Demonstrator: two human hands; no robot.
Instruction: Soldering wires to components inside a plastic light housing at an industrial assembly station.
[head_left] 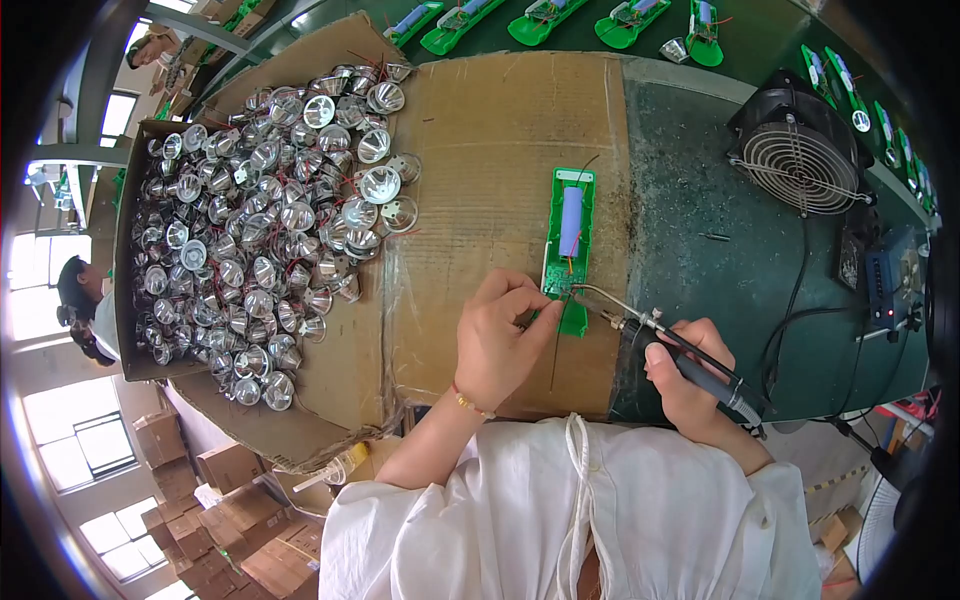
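Observation:
A green plastic lamp housing [589, 205] lies lengthwise on the cardboard sheet in front of me. In it sit a purple cylindrical battery [571, 222] and, nearer to me, a small green circuit board [560, 284] with thin wires. My left hand [497, 332] is closed at the board's left side, thumb and fingertips pinched together; what lies between them is too small to make out. My right hand [694, 372] is wrapped around the dark handle of a soldering iron [672, 360]. Its thin curved metal feed tube [605, 297] reaches to the board, close to my left fingertips.
A large cardboard box [128, 250] heaped with silvery reflector cups [265, 215] stands at left. More green housings [540, 22] line the far edge and right side. A black caged fan [800, 165] and a blue control box [882, 290] with cables stand at right.

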